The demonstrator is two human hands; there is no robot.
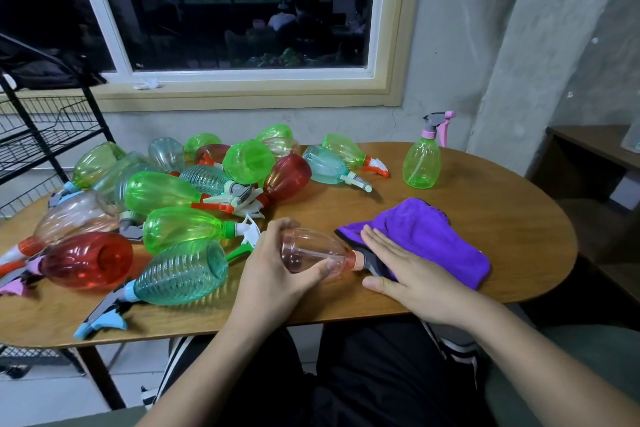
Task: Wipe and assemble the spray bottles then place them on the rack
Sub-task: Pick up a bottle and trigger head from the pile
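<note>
Trainee: Status of both grips?

Supervisor: Your left grip (273, 267) is curled round the pale pink bottle (311, 251), which lies on its side on the surface (485, 191), near the front edge. Your right grip (405, 270) lies flat, fingers straight, on the purple cloth (433, 236) and holds nothing. It partly covers the bottle's grey trigger head (372, 265).

Trainee: Hazards from here?

Supervisor: Three.
1. The bottle is round and smooth. If you slacken the left grip while wiping, it will likely roll toward the front edge.
2. Whether the orange collar (356, 260) is screwed home cannot be told. Palm pressure on the head could skew it, so check it before racking.
3. Your left forearm sits just beside the pile of bottles (166, 191). A wide sweep could push the teal ribbed bottle (180, 274) off the surface; its blue trigger (100, 322) lies close to the edge.

Trainee: Cloth?

Supervisor: It lies near the right front rim, so draw it inward, not outward. The rack (34, 135) stands at your far left, beyond the pile. Carry the bottle over the pile, not through it.
</note>
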